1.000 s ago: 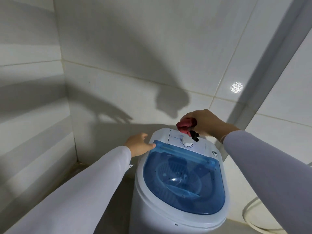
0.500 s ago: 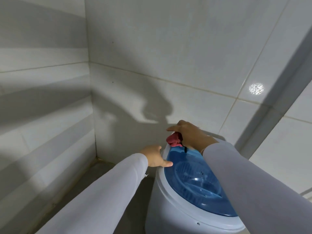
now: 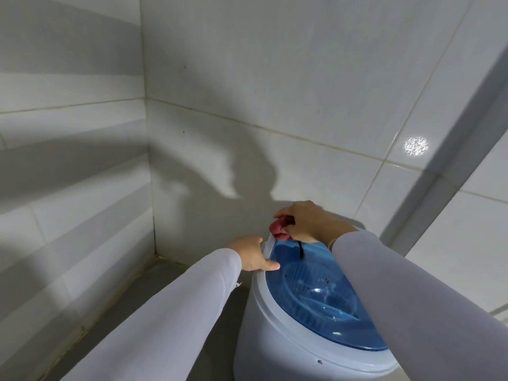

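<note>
A small white washing machine (image 3: 277,336) with a clear blue lid (image 3: 321,295) stands at the lower right. My left hand (image 3: 251,255) grips the machine's left rim, thumb lying on the lid's edge. My right hand (image 3: 308,222) holds a bunched red cloth (image 3: 278,229) against the machine's back top, over the control panel, which is hidden. A short black strap (image 3: 301,248) hangs from under that hand onto the lid. Both arms wear white sleeves.
White tiled walls (image 3: 247,92) meet in a corner on the left, close behind the machine. A grey floor strip (image 3: 154,292) runs along the left wall's base. A grey vertical bar (image 3: 450,160) slants up the right wall.
The view has swung left, so the machine now sits further right and lower. My right hand with the red cloth dropped from above the dial onto the machine's back top. The left hand stays on the rim.
</note>
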Demonstrator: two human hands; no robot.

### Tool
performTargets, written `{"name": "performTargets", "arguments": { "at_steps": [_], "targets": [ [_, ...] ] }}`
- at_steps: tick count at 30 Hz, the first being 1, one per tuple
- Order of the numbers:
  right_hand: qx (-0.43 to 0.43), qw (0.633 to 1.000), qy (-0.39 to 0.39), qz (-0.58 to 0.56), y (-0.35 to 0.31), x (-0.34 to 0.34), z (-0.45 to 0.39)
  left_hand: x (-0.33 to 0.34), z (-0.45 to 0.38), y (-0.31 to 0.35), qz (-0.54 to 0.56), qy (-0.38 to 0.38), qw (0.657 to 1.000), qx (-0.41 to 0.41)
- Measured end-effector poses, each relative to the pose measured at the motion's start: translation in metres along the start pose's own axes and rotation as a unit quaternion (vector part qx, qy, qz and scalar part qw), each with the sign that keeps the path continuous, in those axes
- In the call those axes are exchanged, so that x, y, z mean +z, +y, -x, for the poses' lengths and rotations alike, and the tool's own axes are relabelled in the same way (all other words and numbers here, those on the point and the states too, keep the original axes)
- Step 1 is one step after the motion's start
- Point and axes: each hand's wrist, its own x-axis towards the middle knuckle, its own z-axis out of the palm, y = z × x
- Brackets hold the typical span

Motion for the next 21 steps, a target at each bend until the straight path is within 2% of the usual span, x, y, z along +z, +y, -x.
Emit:
{"name": "performTargets", "arguments": {
  "at_steps": [2,7,11,15,21],
  "targets": [
    [-0.02,0.999,0.038,-0.002,-0.003,0.0,0.002,0.0,0.0,0.0,-0.002,-0.003,1.0,-0.001],
    [-0.029,0.999,-0.026,0.018,-0.001,0.006,0.004,-0.001,0.002,0.002,-0.01,-0.005,1.0,-0.002],
    [-0.002,1.0,0.004,-0.005,-0.004,0.014,0.003,0.0,-0.001,0.0,-0.01,-0.01,1.0,0.006],
    [-0.018,1.0,0.025,0.008,0.0,0.032,0.007,-0.001,0.0,0.001,-0.026,-0.002,1.0,-0.002],
    [-0.016,0.999,0.026,0.02,0.002,0.036,0.008,-0.001,0.003,0.005,-0.026,-0.002,1.0,0.001]
  ]
}}
